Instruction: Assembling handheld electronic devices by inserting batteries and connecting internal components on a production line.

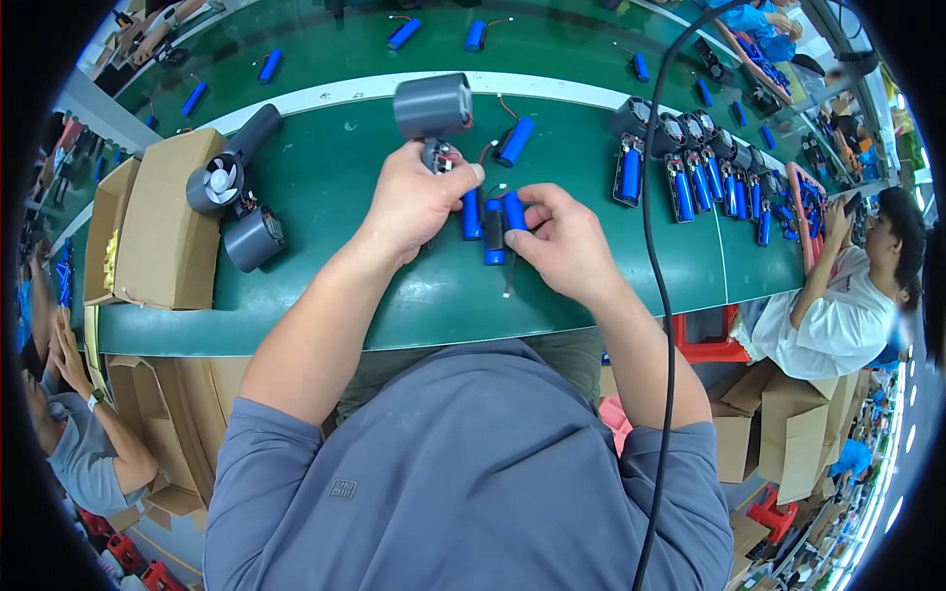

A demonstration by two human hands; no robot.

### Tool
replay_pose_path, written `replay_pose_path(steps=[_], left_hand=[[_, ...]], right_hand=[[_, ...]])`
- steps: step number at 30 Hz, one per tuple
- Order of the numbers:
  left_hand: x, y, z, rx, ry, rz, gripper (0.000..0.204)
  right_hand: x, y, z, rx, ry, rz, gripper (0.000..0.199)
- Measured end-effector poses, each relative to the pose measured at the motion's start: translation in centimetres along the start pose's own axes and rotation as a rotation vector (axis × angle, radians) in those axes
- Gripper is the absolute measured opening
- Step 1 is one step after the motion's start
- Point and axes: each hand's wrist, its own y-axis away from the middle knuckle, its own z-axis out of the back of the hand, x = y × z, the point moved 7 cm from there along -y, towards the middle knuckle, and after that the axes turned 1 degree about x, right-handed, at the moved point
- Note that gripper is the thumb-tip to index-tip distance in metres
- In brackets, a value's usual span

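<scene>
My left hand (409, 202) is closed around the handle end of a grey fan housing (432, 108), its round barrel upright above my fingers. Wires and a small white connector show by my thumb. In my right hand (567, 241), thumb and fingers pinch a blue cylindrical battery (513, 210). Close against it on the left is another battery (494, 241) with a dark patch; whether my fingers touch that one I cannot tell. A further blue battery (472, 215) lies below my left thumb. Beyond my hands rests a loose wired battery (515, 143).
Fan housings with a white fan (221, 179) stand left, beside a cardboard box (172, 222). Open housings with batteries (680, 187) line the right. More batteries (404, 34) lie on the far green belt. A black cable (653, 246) hangs across my right side. A person in white (828, 315) sits right.
</scene>
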Motion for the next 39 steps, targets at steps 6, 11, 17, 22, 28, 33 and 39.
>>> replay_pose_path(steps=[6, 11, 17, 22, 28, 33, 39], left_hand=[[-1.2, -0.4, 2.5, -0.195, 0.136, -0.087, 0.021], [-1.5, -0.3, 2.0, -0.055, 0.426, -0.006, 0.021], [-1.8, -0.2, 2.5, -0.078, 0.505, -0.036, 0.023], [-2.1, -0.1, 2.7, -0.068, 0.493, -0.089, 0.026], [-3.8, 0.9, 2.1, -0.015, 0.47, -0.26, 0.03], [-4.8, 1.9, 1.0, 0.09, 0.423, -0.387, 0.03], [-5.1, 2.5, 0.5, 0.13, 0.436, -0.442, 0.027]], right_hand=[[1.3, -5.6, 3.5, -0.377, -0.031, 0.141, 0.021], [1.1, -12.7, 2.2, -0.278, 0.266, 0.053, 0.024], [0.2, -13.7, 0.6, -0.243, 0.382, 0.023, 0.015], [2.1, -11.6, 0.7, -0.261, 0.158, 0.186, 0.012], [6.3, -6.7, 0.6, 0.142, -0.627, 0.238, 0.01], [8.3, -3.8, 0.1, 0.432, -0.736, 0.203, 0.013], [7.4, -2.9, -0.4, 0.435, -0.858, 0.113, 0.008]])
